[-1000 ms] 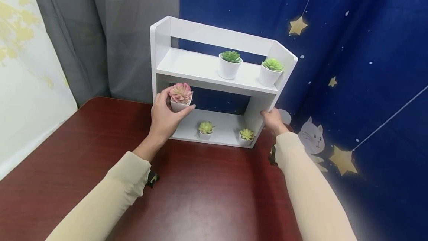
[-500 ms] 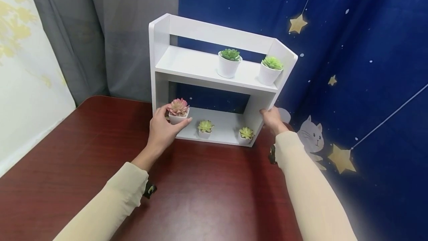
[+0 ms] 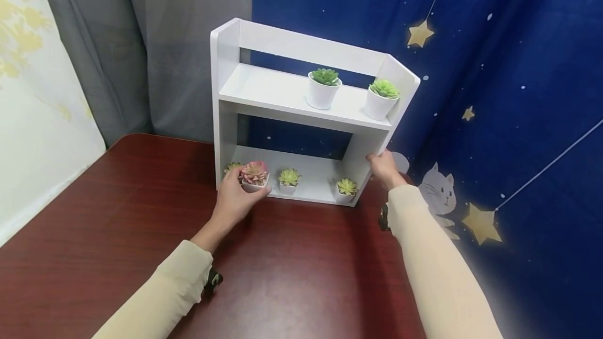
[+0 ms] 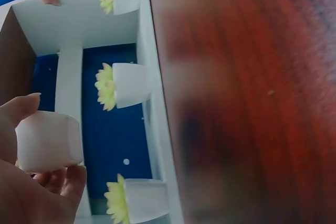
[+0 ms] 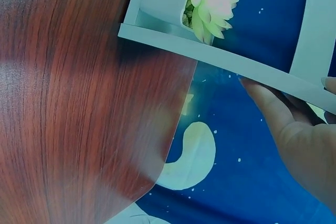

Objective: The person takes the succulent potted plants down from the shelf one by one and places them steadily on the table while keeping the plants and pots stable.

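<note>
A potted pink succulent (image 3: 255, 173) is held in my left hand (image 3: 234, 200), at the front of the white shelf's (image 3: 301, 115) lower level. In the left wrist view, thumb and fingers curl round its white pot (image 4: 50, 141), which is apart from the lower board. Behind the hand, a yellow-green succulent (image 3: 234, 166) is partly hidden at the left end. Two more small ones, one in the middle (image 3: 289, 177) and one at the right (image 3: 347, 187), stand on the same board. My right hand (image 3: 386, 169) grips the shelf's right side panel (image 5: 220, 60).
On the upper level stand a dark green succulent (image 3: 323, 88) and a bright green succulent (image 3: 381, 99), both in white pots. The shelf stands on a reddish-brown table (image 3: 292, 276). A grey curtain (image 3: 198, 56) and a blue star-patterned curtain (image 3: 471, 67) hang behind.
My left hand has lowered the pink succulent from just under the upper board to the lower level's front, uncovering the left yellow-green succulent. The right hand stays on the side panel.
</note>
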### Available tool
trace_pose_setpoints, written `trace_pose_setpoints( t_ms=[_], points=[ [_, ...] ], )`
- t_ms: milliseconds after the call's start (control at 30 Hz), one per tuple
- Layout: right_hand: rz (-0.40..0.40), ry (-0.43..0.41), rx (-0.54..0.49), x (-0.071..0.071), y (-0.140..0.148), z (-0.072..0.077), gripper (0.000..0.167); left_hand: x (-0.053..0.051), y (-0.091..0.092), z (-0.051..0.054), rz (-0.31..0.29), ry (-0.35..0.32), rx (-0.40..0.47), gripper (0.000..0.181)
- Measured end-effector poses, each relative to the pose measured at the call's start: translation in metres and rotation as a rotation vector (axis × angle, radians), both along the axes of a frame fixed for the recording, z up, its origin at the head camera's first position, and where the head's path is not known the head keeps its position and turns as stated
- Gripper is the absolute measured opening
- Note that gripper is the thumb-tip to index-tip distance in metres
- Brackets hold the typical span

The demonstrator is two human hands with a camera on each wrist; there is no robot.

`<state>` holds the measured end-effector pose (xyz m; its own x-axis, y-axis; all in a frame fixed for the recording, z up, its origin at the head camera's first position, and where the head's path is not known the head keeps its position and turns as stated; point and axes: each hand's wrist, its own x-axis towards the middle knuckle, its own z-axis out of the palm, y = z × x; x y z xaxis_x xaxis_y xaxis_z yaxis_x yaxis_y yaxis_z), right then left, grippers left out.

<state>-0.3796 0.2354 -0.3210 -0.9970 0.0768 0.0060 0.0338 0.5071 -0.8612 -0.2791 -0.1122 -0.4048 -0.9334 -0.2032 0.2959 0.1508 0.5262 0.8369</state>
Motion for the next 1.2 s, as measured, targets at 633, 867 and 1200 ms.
trace_pose_setpoints(
  t_ms=[633, 867, 1200],
  points=[
    [-0.006, -0.011, -0.030, -0.001, 0.000, 0.000, 0.052, -0.006, 0.012, -0.040, -0.015, -0.155, -0.088, 0.087],
    [-0.011, 0.001, -0.001, -0.003, 0.000, -0.002, 0.052, -0.007, 0.013, -0.041, -0.006, -0.184, -0.086, 0.086],
    [-0.017, 0.003, -0.017, -0.004, 0.002, -0.002, 0.052, -0.012, 0.016, -0.045, 0.034, -0.182, -0.063, 0.081]
  ],
)
